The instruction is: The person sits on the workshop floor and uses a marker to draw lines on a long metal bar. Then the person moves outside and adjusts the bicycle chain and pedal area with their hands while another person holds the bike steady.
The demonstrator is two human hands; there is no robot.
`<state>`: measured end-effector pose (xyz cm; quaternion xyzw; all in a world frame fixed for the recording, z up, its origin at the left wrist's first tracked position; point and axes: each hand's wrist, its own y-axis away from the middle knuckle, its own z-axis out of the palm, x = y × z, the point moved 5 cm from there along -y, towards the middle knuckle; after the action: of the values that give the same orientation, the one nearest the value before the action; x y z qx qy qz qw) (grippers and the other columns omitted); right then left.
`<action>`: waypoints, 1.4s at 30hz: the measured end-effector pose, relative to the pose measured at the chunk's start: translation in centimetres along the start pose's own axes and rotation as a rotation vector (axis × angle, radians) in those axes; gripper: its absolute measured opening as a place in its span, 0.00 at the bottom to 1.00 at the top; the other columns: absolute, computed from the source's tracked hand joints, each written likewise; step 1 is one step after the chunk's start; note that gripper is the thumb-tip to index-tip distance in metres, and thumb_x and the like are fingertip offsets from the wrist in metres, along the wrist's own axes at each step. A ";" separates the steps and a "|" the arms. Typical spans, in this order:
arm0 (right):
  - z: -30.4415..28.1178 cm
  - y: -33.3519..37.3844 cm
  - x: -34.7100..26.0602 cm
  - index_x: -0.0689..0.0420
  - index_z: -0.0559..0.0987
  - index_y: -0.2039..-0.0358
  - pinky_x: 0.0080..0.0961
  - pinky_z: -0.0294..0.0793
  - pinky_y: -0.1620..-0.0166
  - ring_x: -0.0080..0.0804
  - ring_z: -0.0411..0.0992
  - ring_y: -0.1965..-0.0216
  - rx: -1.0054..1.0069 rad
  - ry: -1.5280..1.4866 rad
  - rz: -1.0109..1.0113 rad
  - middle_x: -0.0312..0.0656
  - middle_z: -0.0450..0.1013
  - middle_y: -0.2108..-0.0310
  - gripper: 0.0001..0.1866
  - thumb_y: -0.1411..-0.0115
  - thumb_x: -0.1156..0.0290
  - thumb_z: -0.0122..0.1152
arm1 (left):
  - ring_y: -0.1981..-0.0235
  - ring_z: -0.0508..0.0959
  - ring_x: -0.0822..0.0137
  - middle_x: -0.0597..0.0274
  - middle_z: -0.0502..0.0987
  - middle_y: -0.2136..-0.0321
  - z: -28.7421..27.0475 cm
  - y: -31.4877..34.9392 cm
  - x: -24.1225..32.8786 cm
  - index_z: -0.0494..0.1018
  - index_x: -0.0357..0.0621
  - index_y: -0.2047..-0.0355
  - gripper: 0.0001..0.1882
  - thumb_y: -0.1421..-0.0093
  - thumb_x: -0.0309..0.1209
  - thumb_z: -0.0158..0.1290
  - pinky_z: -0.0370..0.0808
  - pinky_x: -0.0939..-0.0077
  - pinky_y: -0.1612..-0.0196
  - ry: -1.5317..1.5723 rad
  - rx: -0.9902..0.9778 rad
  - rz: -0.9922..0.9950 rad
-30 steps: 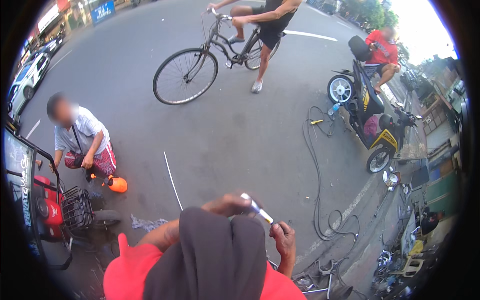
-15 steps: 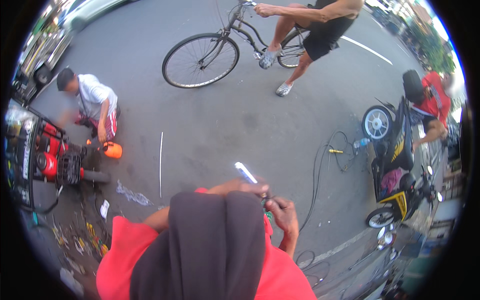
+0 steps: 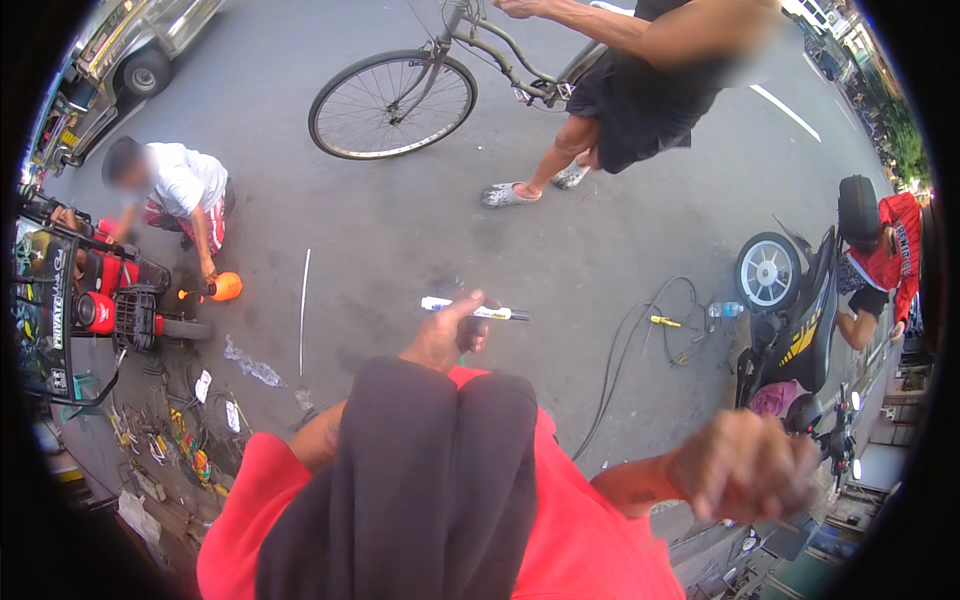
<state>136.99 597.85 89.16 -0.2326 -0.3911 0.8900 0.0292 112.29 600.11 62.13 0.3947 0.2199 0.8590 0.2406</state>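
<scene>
Head view: the blurred right hand is off to the right, its hold impossible to tell. Beyond, the left hand pinches a white pen-shaped tube mid-length, both ends jutting past the grip; farther off stands a bicycle.

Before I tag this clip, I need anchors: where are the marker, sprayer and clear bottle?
Marker (image 3: 492, 313): head view, on its white barrel.
Sprayer (image 3: 229, 287): head view, on its orange tank.
Clear bottle (image 3: 726, 310): head view, on its side.
</scene>
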 end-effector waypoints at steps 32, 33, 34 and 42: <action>-27.5 0.1 30.4 0.59 0.76 0.67 0.16 0.61 0.81 0.14 0.61 0.81 0.953 0.859 1.308 0.27 0.64 0.80 0.13 0.34 0.61 0.60 | 0.78 0.69 0.71 0.63 0.71 0.80 -4.1 -16.6 19.5 0.75 0.38 0.62 0.17 0.35 0.41 0.51 0.64 0.76 0.73 -0.045 0.052 0.190; -28.1 1.3 30.3 0.62 0.77 0.67 0.18 0.65 0.80 0.17 0.65 0.80 0.819 0.966 1.429 0.32 0.69 0.81 0.17 0.35 0.57 0.61 | 0.78 0.69 0.71 0.63 0.70 0.80 -4.3 -17.0 19.0 0.75 0.38 0.62 0.16 0.35 0.41 0.51 0.64 0.77 0.73 -0.026 0.055 0.176; -28.7 1.2 30.8 0.63 0.77 0.67 0.21 0.68 0.79 0.20 0.68 0.80 0.610 1.073 1.391 0.36 0.71 0.80 0.19 0.36 0.56 0.60 | 0.78 0.69 0.71 0.64 0.70 0.80 -4.6 -17.2 18.5 0.75 0.39 0.62 0.16 0.35 0.41 0.51 0.64 0.77 0.72 -0.014 0.056 0.171; -35.8 -11.3 41.8 0.55 0.83 0.67 0.44 0.76 0.61 0.46 0.78 0.62 -1.040 1.565 1.516 0.50 0.79 0.67 0.14 0.53 0.62 0.64 | 0.79 0.63 0.70 0.66 0.63 0.80 -7.8 -19.4 15.6 0.71 0.44 0.61 0.16 0.36 0.44 0.51 0.61 0.73 0.75 0.188 0.181 0.046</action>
<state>113.97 639.95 59.87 -0.8632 -0.3433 0.0355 -0.3686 101.84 623.09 55.45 0.3373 0.3093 0.8742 0.1624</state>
